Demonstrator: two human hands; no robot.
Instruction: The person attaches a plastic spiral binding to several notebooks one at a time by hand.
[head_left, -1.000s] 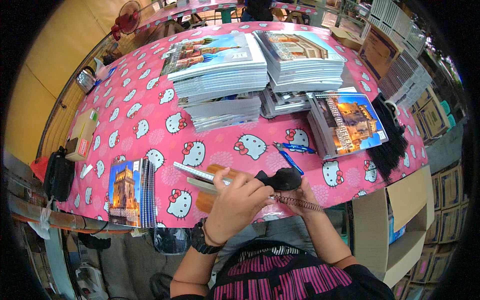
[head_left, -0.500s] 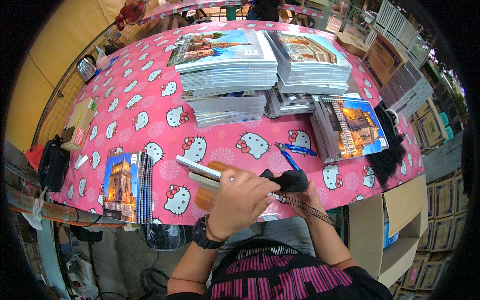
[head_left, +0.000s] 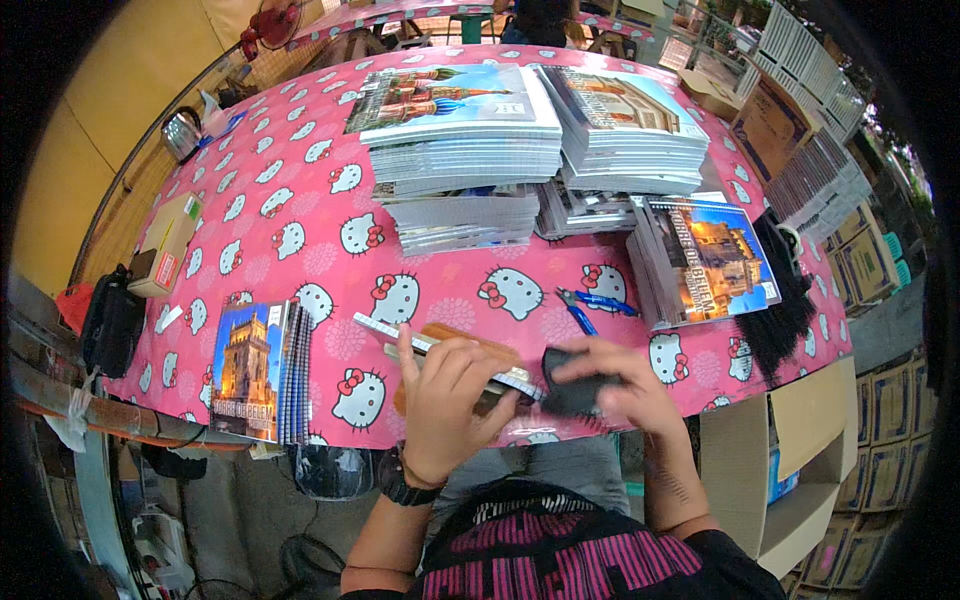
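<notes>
My left hand (head_left: 448,395) is closed around a thin notebook (head_left: 378,327), its white page edges pointing up, over a brown wooden block (head_left: 470,340). Beside the notebook's right end is a black soft-looking piece (head_left: 568,395) whose kind I cannot make out. Over this black piece my right hand (head_left: 622,385) has its fingers apart, slightly blurred. Part of a dark wire coil (head_left: 590,420) shows below the piece. Blue-handled cutters (head_left: 590,308) lie just beyond my hands.
Spiral notebooks (head_left: 245,375) stand at the left; another stack (head_left: 705,260) is at the right, beside black coils (head_left: 775,320). Tall stacks of printed books (head_left: 460,150) fill the far middle. A small carton (head_left: 165,245) and black pouch (head_left: 110,320) lie left. An open cardboard box (head_left: 735,450) stands right.
My right hand has let go of the coil's outer end and risen over the black piece, fingers spreading. The coil's long free end no longer sticks out to the right. My left hand keeps the notebook.
</notes>
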